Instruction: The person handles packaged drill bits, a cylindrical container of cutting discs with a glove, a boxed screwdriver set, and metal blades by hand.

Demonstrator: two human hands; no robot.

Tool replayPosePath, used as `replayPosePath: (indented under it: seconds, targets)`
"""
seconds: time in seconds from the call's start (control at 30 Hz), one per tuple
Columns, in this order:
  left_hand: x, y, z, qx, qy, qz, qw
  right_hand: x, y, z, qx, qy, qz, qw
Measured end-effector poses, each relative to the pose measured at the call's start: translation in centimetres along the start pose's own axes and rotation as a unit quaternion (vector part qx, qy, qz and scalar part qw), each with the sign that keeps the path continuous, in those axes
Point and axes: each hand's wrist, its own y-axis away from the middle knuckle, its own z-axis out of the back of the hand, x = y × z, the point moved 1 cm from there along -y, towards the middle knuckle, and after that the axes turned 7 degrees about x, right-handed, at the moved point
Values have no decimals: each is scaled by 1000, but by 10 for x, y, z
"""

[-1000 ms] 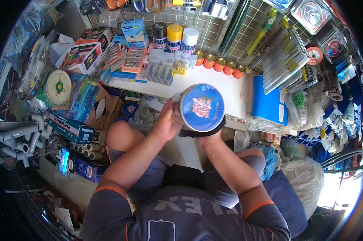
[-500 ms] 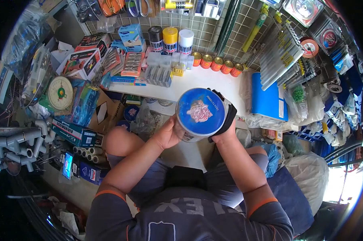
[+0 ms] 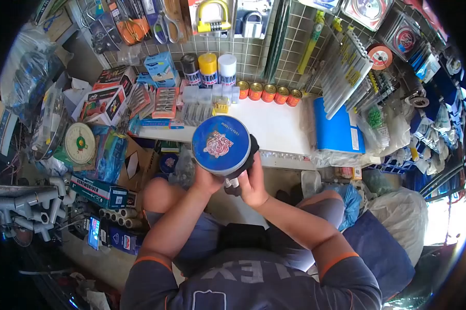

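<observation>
A round tub with a blue lid and a red-and-white animal-head print (image 3: 221,143) is held up over the near edge of the white counter (image 3: 282,129). My left hand (image 3: 208,178) grips it from below on the left, its fingers partly hidden under the tub. On the right, my right hand (image 3: 253,186) is against a black thing (image 3: 253,155) at the tub's side, its fingers curled round it. What the black thing is cannot be made out. A small pale part shows below the tub, between the hands.
Spray cans (image 3: 208,70), several small red tins (image 3: 268,93) and packaged bits line the counter's back. A dial scale (image 3: 80,143) and grey pipe fittings (image 3: 36,206) are at the left. A blue folder (image 3: 338,124) lies at the right. Tools hang on the wire grid.
The tub has moved left and turned in the hands, its printed lid still facing up. My right hand has shifted left with it, and the camera view has changed slightly.
</observation>
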Motion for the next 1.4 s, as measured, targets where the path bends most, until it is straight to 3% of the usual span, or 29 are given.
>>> replayPosePath:
  seconds: [0.13, 0.23, 0.27, 0.3, 0.37, 0.43, 0.5, 0.57, 0.67, 0.73, 0.8, 0.83, 0.87, 0.97, 1.0, 1.07, 1.13, 1.23, 1.3, 1.33, 1.4]
  targets:
    - [5, 9, -30, 89, -134, -64, 985, 27, -21, 3, -27, 67, 110, 991]
    - [6, 2, -10, -39, -31, -52, 997, 8, -26, 4, 59, 223, 159, 960]
    - [2, 5, -12, -29, 20, -36, 999, -5, -24, 4, 99, 301, 178, 931]
    - [-2, 2, -14, -54, -9, -44, 998, -23, -19, 0, 108, 326, 123, 931]
    - [-10, 3, -22, -71, -61, -34, 995, -57, -7, -14, 37, 136, 33, 989]
    - [-7, 3, -19, -34, -70, -35, 996, -48, -2, -24, -27, -20, -23, 999]
    - [-8, 1, -9, 11, -77, -41, 996, -46, -4, -25, -67, -153, -32, 985]
    - [-5, 0, 7, 63, -78, -42, 994, -63, -4, -8, -67, -181, -20, 981]
    - [-10, 5, 0, 111, -59, -16, 992, -84, -20, 18, -71, -323, -97, 939]
    - [-11, 12, -16, 120, -17, 9, 993, -32, -36, 29, -23, -263, -82, 961]
    - [-10, 14, -16, 125, -28, 5, 992, -19, -34, 24, -28, -321, -104, 941]
    - [-11, 15, -17, 128, -34, 5, 991, -18, -32, 21, -32, -350, -114, 929]
    - [-12, 15, -17, 124, -50, 7, 991, -28, -29, 20, -12, -493, -138, 859]
    - [-10, 14, -21, 120, -69, 9, 990, 33, -45, 23, -35, -356, -124, 926]
    - [-6, 12, -19, 122, -59, 10, 991, 30, -46, 27, -42, -158, -75, 984]
    - [5, 14, -16, 103, -36, 3, 994, 34, -40, 18, -32, 37, -3, 999]
    - [5, 11, -4, 90, -21, 13, 996, 40, -43, 15, -9, 215, 105, 971]
    - [-5, 5, -11, 104, -50, -19, 993, 12, -35, 14, -13, 80, 86, 993]
    - [-8, 3, 1, 116, -53, -20, 992, 1, -28, 12, -24, -97, -35, 994]
    - [-10, 2, 4, 120, -54, -34, 991, -9, -30, 11, -29, -269, -99, 957]
    - [-14, 5, 5, 127, -62, -18, 990, -40, -34, 12, 6, -557, -232, 798]
